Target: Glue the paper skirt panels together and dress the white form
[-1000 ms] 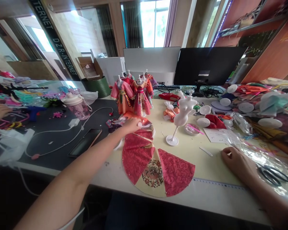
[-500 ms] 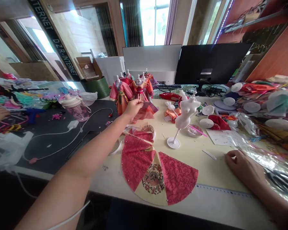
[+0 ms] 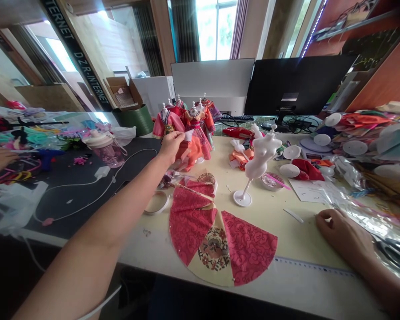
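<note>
The left hand has its fingers clamped on the orange fabric, held in front of the dressed mannequins near the far edge of the desk. The right hand rests at the right of the desk, beside the scissors; its fingers are curled, thumb and forefinger close together. The red fabric panels lie near the front edge, left of the bare mannequin, which stands upright.

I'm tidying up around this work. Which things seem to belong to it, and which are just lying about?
Probably in use:
orange fabric, held in the left hand
red and cream fabric panels, laid out

Probably just lying about:
drink bottle
white charger
</note>
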Tool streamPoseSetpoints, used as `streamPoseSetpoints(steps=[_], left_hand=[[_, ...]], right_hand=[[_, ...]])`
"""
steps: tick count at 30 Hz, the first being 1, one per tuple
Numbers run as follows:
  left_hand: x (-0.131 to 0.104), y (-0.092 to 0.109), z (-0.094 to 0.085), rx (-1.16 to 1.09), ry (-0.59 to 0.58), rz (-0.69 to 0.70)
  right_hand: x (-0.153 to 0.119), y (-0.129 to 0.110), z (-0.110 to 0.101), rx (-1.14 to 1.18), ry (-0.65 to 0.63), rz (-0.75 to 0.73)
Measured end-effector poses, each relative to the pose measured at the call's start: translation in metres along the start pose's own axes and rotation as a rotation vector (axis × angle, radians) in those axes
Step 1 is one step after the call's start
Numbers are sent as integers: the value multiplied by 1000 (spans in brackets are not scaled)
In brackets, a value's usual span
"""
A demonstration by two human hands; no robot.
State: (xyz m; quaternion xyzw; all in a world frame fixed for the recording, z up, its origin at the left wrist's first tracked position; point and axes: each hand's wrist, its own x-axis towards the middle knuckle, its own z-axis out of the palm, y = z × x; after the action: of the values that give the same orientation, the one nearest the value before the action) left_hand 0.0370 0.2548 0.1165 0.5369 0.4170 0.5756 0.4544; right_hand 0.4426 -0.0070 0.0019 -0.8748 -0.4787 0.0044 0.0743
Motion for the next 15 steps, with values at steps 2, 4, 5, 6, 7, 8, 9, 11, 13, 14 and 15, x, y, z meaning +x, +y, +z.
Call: streamPoseSetpoints(steps=[2, 4, 5, 6, 7, 8, 9, 11, 13, 14, 15], left_hand=[[1, 4, 3, -46, -22, 22], [3, 8, 7, -88, -49, 40], [4, 10, 8, -114, -68, 50], [5, 11, 9, -144, -89, 62], [6, 12, 9, -177, -108, 73], [6, 13, 9, -211, -121, 78], [7, 13, 8, -242, -125, 75], [7, 12, 5, -277, -105, 53], [7, 9, 0, -291, -70, 28], [7, 8, -2, -293, -57, 18], [7, 6, -5, -293, -49, 7]], right_hand=[[0, 0, 0, 4, 2, -5], [0, 0, 0, 8, 5, -8], [0, 0, 0, 10, 4, -8], [0, 0, 0, 11, 4, -5], [0, 0, 0, 12, 3, -3], [0, 0, 0, 12, 2, 0], [0, 0, 0, 12, 1, 1], [0, 0, 0, 12, 0, -1], [0, 0, 0, 11, 1, -4], [0, 0, 0, 10, 1, -4], [0, 0, 0, 9, -1, -3]])
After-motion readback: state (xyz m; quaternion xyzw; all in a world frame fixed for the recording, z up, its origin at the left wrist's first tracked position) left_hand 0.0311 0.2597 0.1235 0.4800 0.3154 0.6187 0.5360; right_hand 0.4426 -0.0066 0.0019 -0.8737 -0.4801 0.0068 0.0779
